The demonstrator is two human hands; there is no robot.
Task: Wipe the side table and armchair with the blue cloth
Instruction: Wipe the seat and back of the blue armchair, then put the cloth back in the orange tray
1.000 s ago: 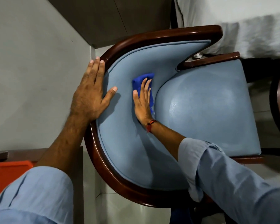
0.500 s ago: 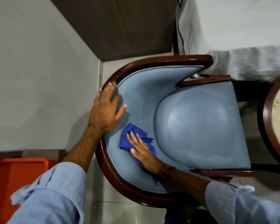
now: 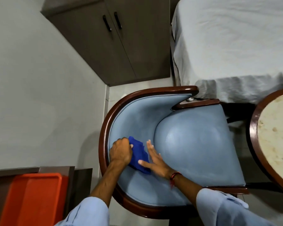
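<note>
Grey floor, armchair mid frame, left hand gripping blue cloth, right hand flat and open on it.

Blue cloth: crumpled, lying against my armchair's padded inner backrest, near the seat cushion. Armchair: light blue upholstery, dark wooden rim. Side table: round, pale mottled top, dark rim, just beside the armchair.

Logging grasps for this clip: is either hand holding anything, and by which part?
The left hand is closed on the upper-left end of the cloth. The right hand lies flat, open, along its other edge, thumb on it, not gripping.
</note>
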